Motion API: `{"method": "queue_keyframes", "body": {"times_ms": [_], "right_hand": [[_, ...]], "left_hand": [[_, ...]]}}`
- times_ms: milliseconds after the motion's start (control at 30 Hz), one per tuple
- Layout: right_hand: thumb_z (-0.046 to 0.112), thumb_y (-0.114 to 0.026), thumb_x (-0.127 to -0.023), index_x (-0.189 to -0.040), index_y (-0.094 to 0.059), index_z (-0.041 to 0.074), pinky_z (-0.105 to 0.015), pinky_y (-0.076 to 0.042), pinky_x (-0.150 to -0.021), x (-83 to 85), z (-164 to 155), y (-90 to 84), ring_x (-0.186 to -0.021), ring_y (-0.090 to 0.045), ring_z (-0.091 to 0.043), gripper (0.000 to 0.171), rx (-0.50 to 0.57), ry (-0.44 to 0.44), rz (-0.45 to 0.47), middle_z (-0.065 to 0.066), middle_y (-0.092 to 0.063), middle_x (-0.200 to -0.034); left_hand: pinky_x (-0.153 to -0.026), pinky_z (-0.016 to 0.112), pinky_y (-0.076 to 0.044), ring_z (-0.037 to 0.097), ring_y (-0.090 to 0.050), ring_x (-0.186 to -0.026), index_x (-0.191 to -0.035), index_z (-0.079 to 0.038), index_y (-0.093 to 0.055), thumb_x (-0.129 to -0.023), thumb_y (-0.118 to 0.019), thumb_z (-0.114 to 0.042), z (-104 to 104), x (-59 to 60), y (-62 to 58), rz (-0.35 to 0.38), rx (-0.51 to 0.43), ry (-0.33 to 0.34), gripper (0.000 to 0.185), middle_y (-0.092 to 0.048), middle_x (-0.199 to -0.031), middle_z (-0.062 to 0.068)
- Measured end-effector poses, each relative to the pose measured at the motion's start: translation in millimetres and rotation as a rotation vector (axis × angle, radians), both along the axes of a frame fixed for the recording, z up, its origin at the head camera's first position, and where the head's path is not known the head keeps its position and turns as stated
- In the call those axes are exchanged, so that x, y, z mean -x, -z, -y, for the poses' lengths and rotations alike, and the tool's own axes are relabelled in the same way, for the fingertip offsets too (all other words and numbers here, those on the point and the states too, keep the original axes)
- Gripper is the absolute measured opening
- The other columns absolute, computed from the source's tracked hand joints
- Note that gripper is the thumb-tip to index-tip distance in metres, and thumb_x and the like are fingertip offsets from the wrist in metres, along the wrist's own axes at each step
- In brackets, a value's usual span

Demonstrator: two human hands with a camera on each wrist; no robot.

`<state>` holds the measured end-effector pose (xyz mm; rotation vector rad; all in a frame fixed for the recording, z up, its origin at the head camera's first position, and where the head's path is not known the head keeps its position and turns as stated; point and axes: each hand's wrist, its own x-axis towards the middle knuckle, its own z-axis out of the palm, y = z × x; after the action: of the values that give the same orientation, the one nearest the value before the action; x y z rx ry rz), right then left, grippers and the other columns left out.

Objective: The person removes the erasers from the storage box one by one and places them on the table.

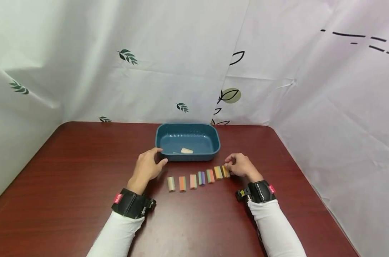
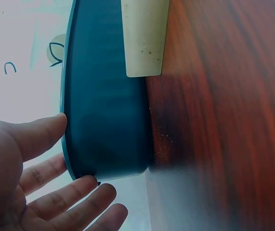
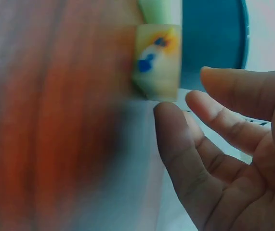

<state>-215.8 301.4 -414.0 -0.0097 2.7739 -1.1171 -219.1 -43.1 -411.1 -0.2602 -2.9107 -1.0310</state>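
Loosely spread, left hand (image 1: 148,166) touches tray (image 1: 213,137); right hand (image 1: 241,165) fingertips touch the end block (image 1: 225,171).

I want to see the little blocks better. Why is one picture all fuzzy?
Right wrist view: the table smears into blur, and the yellow block near the right hand looks soft. Head view: sharp, evenly lit. Left wrist view: tub fairly clear.

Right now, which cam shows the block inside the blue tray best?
Head view: the pale block lies plainly on the floor of the blue tray, whole and unblocked. Left wrist view shows only the tray's outer wall, with the left hand against it. Right wrist view shows just a corner of the tray, no interior.
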Motion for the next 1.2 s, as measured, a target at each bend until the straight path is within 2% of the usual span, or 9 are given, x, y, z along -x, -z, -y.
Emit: {"method": "queue_keyframes", "body": {"times_ms": [200,367,433,600,767,933,1067,1200], "right_hand": [[0.011,-0.065,-0.091,-0.101,-0.066,0.003,-0.032,-0.052,-0.063,2.2,4,-18.8,-0.069,-0.061,-0.019,0.013,-0.041,-0.010,-0.092,-0.007,-0.063,-0.083],[0.016,-0.067,-0.092,-0.099,-0.067,0.006,-0.032,-0.049,-0.064,16.3,19,-38.9,-0.072,-0.059,-0.019,0.012,-0.096,-0.034,-0.157,-0.006,-0.063,-0.084],[0.016,-0.067,-0.092,-0.099,-0.066,0.006,-0.032,-0.050,-0.062,23.6,25,-47.6,-0.070,-0.060,-0.019,0.013,-0.090,-0.057,-0.155,-0.007,-0.063,-0.084],[0.015,-0.066,-0.093,-0.103,-0.066,0.005,-0.032,-0.050,-0.061,43.4,42,-69.0,-0.064,-0.060,-0.019,0.014,-0.136,-0.167,-0.162,-0.007,-0.061,-0.085],[0.017,-0.065,-0.094,-0.107,-0.066,0.005,-0.033,-0.047,-0.062,61.6,65,-83.0,-0.068,-0.057,-0.019,0.018,-0.231,-0.252,-0.130,-0.006,-0.060,-0.086],[0.019,-0.065,-0.094,-0.108,-0.065,0.007,-0.035,-0.049,-0.071,78.6,90,-86.0,-0.082,-0.059,-0.021,0.018,-0.335,-0.349,-0.081,-0.006,-0.063,-0.093],[0.021,-0.065,-0.095,-0.111,-0.066,0.007,-0.037,-0.050,-0.076,92.8,105,-84.5,-0.087,-0.060,-0.021,0.021,-0.422,-0.499,-0.059,-0.006,-0.064,-0.097],[0.021,-0.066,-0.094,-0.113,-0.066,0.006,-0.036,-0.050,-0.076,107.4,119,-82.0,-0.084,-0.060,-0.019,0.024,-0.495,-0.660,-0.056,-0.004,-0.064,-0.095]], "left_hand": [[-0.102,0.057,-0.038,0.043,-0.044,-0.127,-0.135,-0.006,-0.054,-0.093,-0.066,-0.026,0,-1.2,0.0,0.000,-0.005,0.001,0.049,-0.052,-0.137,0.022],[-0.102,0.057,-0.037,0.044,-0.043,-0.127,-0.136,-0.005,-0.054,-0.093,-0.066,-0.025,5,-1.1,1.2,0.007,0.000,-0.001,0.049,-0.051,-0.138,0.023],[-0.102,0.057,-0.037,0.044,-0.043,-0.127,-0.136,-0.005,-0.054,-0.093,-0.066,-0.025,6,-1.2,1.6,0.003,0.003,-0.002,0.049,-0.051,-0.138,0.023],[-0.101,0.057,-0.038,0.044,-0.045,-0.126,-0.136,-0.004,-0.054,-0.093,-0.067,-0.025,5,-1.2,0.4,-0.008,-0.007,0.005,0.050,-0.052,-0.137,0.023],[-0.100,0.057,-0.039,0.043,-0.046,-0.126,-0.136,-0.004,-0.054,-0.093,-0.067,-0.025,3,-1.5,0.3,-0.002,-0.018,0.009,0.049,-0.052,-0.136,0.023],[-0.100,0.057,-0.039,0.042,-0.045,-0.126,-0.136,-0.006,-0.054,-0.093,-0.067,-0.026,3,-1.1,1.3,0.014,-0.025,-0.003,0.050,-0.052,-0.137,0.022],[-0.100,0.056,-0.040,0.042,-0.045,-0.127,-0.136,-0.007,-0.054,-0.093,-0.067,-0.027,3,0.3,2.3,0.027,-0.027,-0.005,0.050,-0.051,-0.138,0.022],[-0.100,0.056,-0.040,0.041,-0.045,-0.127,-0.136,-0.008,-0.055,-0.093,-0.067,-0.027,5,1.4,2.1,0.024,-0.037,-0.009,0.049,-0.051,-0.138,0.021]]}}
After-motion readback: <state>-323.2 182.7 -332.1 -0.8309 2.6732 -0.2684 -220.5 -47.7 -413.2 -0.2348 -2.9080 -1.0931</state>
